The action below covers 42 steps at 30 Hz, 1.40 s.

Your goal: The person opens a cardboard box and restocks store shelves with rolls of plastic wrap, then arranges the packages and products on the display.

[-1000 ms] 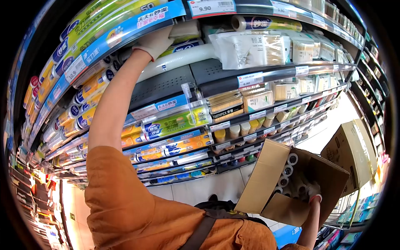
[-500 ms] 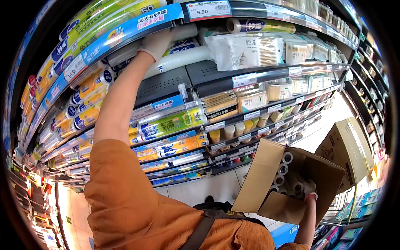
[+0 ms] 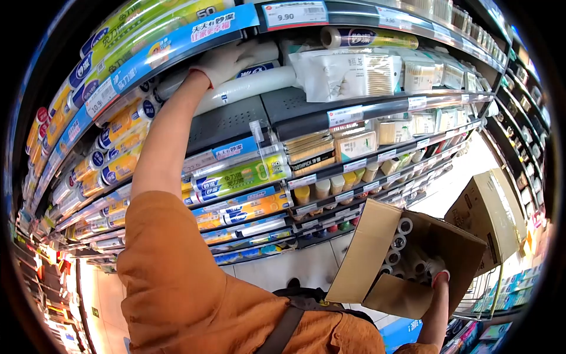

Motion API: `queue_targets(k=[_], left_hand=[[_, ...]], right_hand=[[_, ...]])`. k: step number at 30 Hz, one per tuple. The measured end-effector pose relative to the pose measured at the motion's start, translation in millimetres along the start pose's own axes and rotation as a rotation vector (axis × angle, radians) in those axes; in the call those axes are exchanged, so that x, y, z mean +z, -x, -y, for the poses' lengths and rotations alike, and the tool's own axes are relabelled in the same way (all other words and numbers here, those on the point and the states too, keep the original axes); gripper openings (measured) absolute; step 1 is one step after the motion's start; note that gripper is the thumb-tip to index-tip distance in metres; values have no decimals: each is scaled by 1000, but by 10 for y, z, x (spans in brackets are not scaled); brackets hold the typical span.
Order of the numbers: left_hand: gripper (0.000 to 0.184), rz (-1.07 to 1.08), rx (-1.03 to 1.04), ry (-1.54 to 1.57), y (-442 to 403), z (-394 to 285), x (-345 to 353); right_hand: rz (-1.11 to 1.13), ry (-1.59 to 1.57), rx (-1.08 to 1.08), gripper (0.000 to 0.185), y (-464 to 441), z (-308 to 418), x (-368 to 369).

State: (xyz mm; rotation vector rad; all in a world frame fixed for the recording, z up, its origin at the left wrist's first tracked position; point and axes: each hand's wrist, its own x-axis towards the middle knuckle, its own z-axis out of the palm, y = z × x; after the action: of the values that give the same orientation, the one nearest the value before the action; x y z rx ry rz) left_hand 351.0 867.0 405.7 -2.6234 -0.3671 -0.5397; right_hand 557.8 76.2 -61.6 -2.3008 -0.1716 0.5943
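My left hand [image 3: 223, 62], in a white glove, reaches under the upper shelf edge. Its fingers lie stretched across the wrapped rolls, over a whitish roll [image 3: 263, 52]. Just in front of that hand, a long white roll of plastic film [image 3: 250, 88] lies on the shelf. Down at the lower right, my gloved right hand [image 3: 437, 268] is inside an open cardboard box [image 3: 368, 248]. Its fingers are closed around a pale roll of plastic film [image 3: 418, 262], partly hidden by the hand. Several more rolls [image 3: 400, 242] show their round ends along the box's left side.
Bags of cotton swabs [image 3: 348, 74] lie right of the rolls. Lower shelves hold toothpicks [image 3: 312, 156] and boxed rolls [image 3: 236, 180]. A second cardboard box [image 3: 486, 221] stands behind the open one, above a wire cart [image 3: 483, 295]. Price-tag rails [image 3: 295, 15] project along the shelf edges.
My left hand has come slightly forward over the rolls, and its fingers show more, spread to the right. My right hand stays in the box with little visible movement.
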Motion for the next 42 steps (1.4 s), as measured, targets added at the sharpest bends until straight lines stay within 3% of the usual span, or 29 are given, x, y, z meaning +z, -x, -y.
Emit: queue_targets(k=[4, 5, 6, 7, 10, 11, 12, 15, 16, 20, 24, 25, 26, 27, 28, 29, 32, 33, 34, 35, 36, 38, 40, 41, 42], left_hand=[[61, 23, -21, 33, -2, -2, 25], [66, 59, -35, 57, 14, -32, -59], [67, 42, -20, 52, 56, -69, -126], [69, 28, -7, 47, 127, -115, -177], [72, -6, 56, -47, 376, -257, -271], [73, -18, 86, -86, 451, -318, -292], [72, -51, 104, -65, 500, -364, -315], [64, -191, 167, 54, 569, -712, -514], [51, -335, 249, 143, 543, -854, -545], [34, -584, 670, 281, 626, -1843, -1071], [26, -446, 1003, 464, 830, -2631, -1316], [23, -503, 1085, 496, 850, -2773, -1319], [25, -523, 1101, 534, 897, -2917, -1320], [27, -542, 1118, 571, 947, -3061, -1323], [29, -565, 1128, 563, 1007, -3166, -1371], [31, -587, 1137, 556, 1070, -3272, -1421], [35, -395, 1167, 598, 1287, -3344, -1491], [35, -485, 1090, 468, 1300, -3272, -1478], [36, -569, 1012, 344, 1317, -3208, -1469], [36, -610, 957, 247, 1277, -3062, -1451], [33, -505, 839, 19, 1265, -2860, -1534], [33, -443, 672, -43, 1180, -2381, -1506], [58, -268, 448, -32, 1163, -1924, -1582], [64, -286, 367, -21, 1148, -1640, -1459], [66, -148, 225, -78, 1139, -1446, -1462]], right_hand=[[192, -237, 124, 34, 44, -45, -331], [107, -594, 257, 29, 193, -72, -423], [123, -432, 223, 31, 300, -73, -566], [98, -497, 222, 36, 530, 51, -700], [29, -791, 129, 50, 1662, 1332, -856], [-43, -819, 27, 80, 2081, 1919, -811], [-148, -710, -1, 89, 2303, 2079, -809], [-94, -564, 25, 98, 2787, 2494, -771], [-62, -551, 0, 100, 2844, 2499, -715], [-74, -641, -14, 94, 2911, 2564, -550], [-214, -682, -1, 90, 3241, 2756, -538], [-225, -685, -26, 92, 3354, 2778, -531], [-234, -686, -57, 95, 3461, 2805, -549], [-88, -687, -88, 102, 3562, 2867, -622], [-188, -757, -175, 104, 3579, 2803, -492], [-105, -790, -216, 103, 3584, 2822, -452], [83, -720, -407, 100, 3345, 2714, -391], [120, -653, -479, 99, 3194, 2675, -347], [15, -716, -640, 95, 3023, 2624, -176], [-124, -500, -590, 76, 2852, 2610, -170], [-157, -336, -476, 59, 2637, 2409, -150], [36, -639, -134, 48, 2032, 2268, -59], [-86, 350, -404, 42, 1455, 1494, 52], [-172, 539, -464, 43, 1386, 1436, 125], [-282, 580, -401, 43, 1314, 1393, 218]])
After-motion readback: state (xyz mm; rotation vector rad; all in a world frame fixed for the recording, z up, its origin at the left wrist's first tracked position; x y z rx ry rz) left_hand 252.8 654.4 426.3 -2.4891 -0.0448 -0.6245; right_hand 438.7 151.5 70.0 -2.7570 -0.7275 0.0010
